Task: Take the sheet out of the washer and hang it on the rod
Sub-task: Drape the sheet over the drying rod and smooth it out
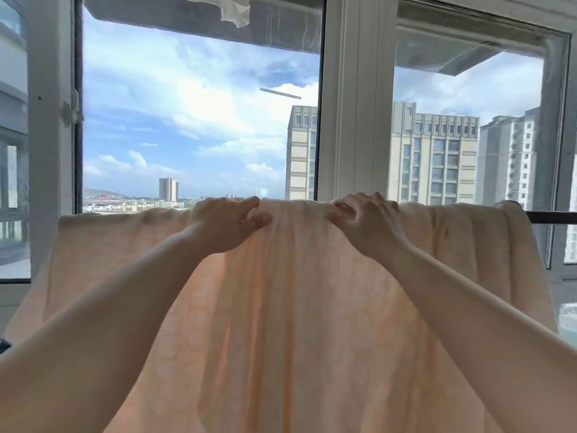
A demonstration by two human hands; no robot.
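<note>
The sheet (296,307) lies draped over the rod (551,217), its top fold running left to right under both hands. The left hand (226,225) pinches the fold between thumb and curled fingers. The right hand (365,221), just beside it, grips the same fold with fingers curled over the top. Both hands sit near the middle of the fold, equally near to it. Bare rod shows only well to the right of the right hand, so any further spreading, in my judgement, goes that way along the rod's axis.
</note>
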